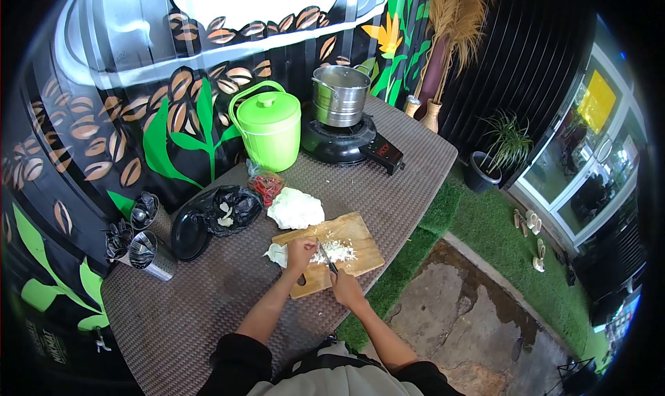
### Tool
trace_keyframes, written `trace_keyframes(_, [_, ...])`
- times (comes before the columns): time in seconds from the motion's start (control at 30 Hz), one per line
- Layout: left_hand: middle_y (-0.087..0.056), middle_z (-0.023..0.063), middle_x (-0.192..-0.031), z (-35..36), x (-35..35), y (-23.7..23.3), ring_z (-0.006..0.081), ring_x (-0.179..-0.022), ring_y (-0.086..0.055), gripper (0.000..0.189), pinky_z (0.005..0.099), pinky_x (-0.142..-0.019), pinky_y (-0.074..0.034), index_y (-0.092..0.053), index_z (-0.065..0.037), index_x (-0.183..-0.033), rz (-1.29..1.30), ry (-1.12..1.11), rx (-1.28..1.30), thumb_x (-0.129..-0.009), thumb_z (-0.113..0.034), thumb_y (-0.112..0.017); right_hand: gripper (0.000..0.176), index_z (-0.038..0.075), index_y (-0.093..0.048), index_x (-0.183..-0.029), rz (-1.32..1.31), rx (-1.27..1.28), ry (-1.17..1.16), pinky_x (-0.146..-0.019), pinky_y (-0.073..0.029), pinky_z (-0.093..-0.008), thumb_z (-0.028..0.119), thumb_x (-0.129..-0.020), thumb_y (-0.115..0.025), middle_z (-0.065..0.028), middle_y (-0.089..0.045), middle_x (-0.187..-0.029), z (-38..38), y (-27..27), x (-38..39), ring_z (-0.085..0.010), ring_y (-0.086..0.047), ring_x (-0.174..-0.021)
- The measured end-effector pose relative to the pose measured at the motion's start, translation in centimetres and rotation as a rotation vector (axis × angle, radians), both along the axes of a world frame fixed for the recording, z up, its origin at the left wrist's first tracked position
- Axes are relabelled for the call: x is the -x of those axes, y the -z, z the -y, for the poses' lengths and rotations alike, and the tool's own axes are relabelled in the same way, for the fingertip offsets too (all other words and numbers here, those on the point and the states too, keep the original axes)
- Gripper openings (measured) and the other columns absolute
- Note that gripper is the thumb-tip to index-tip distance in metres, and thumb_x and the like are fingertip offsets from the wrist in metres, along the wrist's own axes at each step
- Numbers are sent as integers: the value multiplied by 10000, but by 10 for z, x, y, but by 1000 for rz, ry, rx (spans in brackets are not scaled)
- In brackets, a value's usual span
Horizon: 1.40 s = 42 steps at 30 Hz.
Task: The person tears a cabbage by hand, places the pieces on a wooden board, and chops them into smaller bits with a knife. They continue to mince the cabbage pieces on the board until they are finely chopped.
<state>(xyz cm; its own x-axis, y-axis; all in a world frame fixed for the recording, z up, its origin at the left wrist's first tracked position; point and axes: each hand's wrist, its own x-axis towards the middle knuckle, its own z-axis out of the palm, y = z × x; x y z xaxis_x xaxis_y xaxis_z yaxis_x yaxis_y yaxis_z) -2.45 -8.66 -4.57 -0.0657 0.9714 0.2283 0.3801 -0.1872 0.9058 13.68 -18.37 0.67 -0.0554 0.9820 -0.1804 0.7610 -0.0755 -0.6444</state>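
My right hand [346,289] grips the black handle of a knife [325,256], whose blade points away from me over the wooden cutting board [361,238]. Finely chopped white pieces [339,252] lie on the board beside the blade. My left hand [300,253] is closed, its fingertips together near the knife's tip; anything in them is too small to make out. A pale leaf-like piece [276,255] lies at the board's left edge, by my left hand. Behind the board sits a large whitish lump [296,209] that looks like a head of cabbage.
A bag of red chillies [267,187] and a black plastic bag with scraps [232,208] lie left of the board. Metal cutlery holders [154,256] stand farther left. At the back are a lidded green bucket [269,129] and a steel pot [341,97] on a black stove [339,141].
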Motion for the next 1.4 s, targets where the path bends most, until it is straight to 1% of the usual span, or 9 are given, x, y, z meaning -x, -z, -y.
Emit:
trace_keyframes(0.2, [-685, 88, -724, 0, -1, -9, 130, -647, -648, 84, 239, -613, -516, -693, 20, -771, 141, -21, 157, -687, 30, -694, 461, -54, -545, -921, 92, 53, 49, -779, -442, -515, 381, -944, -395, -321, -599, -812, -4, 4, 0, -459, -579, -897])
trace_keyframes(0.37, [-689, 97, -745, -10, 5, -2, 139, -694, -666, 77, 242, -636, -528, -687, 29, -754, 151, 132, 238, -680, 48, -696, 498, -92, -594, -950, 32, 77, -198, -783, -454, -480, 373, -926, -419, -325, -601, -888, -49, -8, -25, -443, -587, -904])
trace_keyframes(0.63, [-689, 111, -743, -8, 2, 4, 141, -694, -667, 83, 243, -631, -529, -683, 36, -752, 257, 147, 269, -675, 64, -697, 463, -62, -569, -957, 93, 109, -67, -785, -457, -501, 371, -931, -407, -317, -606, -897, -4, -8, -4, -451, -592, -900])
trace_keyframes(0.77, [-687, 114, -735, -6, 2, 2, 142, -672, -664, 75, 246, -608, -523, -680, 46, -759, 147, 97, 185, -685, 49, -695, 400, 12, -457, -1003, 184, 104, 34, -789, -447, -557, 399, -943, -376, -291, -615, -914, 5, 8, 13, -478, -594, -874])
trace_keyframes(0.93, [-687, 118, -729, -3, 3, -3, 154, -635, -660, 77, 262, -598, -522, -685, 45, -786, 208, 145, 192, -711, 35, -670, 480, -59, -532, -1016, 54, 42, -107, -795, -473, -504, 396, -918, -416, -298, -617, -921, -29, 1, -11, -454, -606, -865])
trace_keyframes(1.0, [-689, 128, -769, 1, 3, -11, 172, -643, -661, 125, 276, -616, -526, -691, 31, -840, -9, 63, 123, -737, 54, -625, 479, -75, -560, -981, 47, 96, -141, -777, -465, -492, 378, -921, -418, -308, -611, -888, -42, -14, -22, -435, -608, -868])
trace_keyframes(1.07, [-690, 139, -818, 6, 8, -12, 172, -684, -666, 148, 268, -648, -528, -680, 40, -886, -25, 108, 129, -751, 49, -620, 497, -79, -612, -869, 44, 65, -167, -750, -455, -474, 385, -914, -440, -308, -611, -849, -42, -14, -29, -424, -603, -868])
trace_keyframes(1.13, [-690, 150, -867, 9, 12, -11, 172, -725, -671, 176, 260, -680, -530, -669, 49, -932, -42, 151, 134, -764, 43, -616, 490, -71, -610, -898, 47, 33, -151, -754, -457, -477, 387, -916, -437, -313, -608, -863, -38, -7, -32, -431, -602, -866])
trace_keyframes(1.4, [-671, 169, -886, 17, 7, -14, 211, -791, -645, 353, 299, -715, -506, -663, 39, -961, -146, 221, 158, -628, -9, -774, 460, -11, -565, -983, 139, 64, -28, -815, -455, -516, 414, -935, -396, -277, -623, -920, -5, -19, -17, -441, -600, -906])
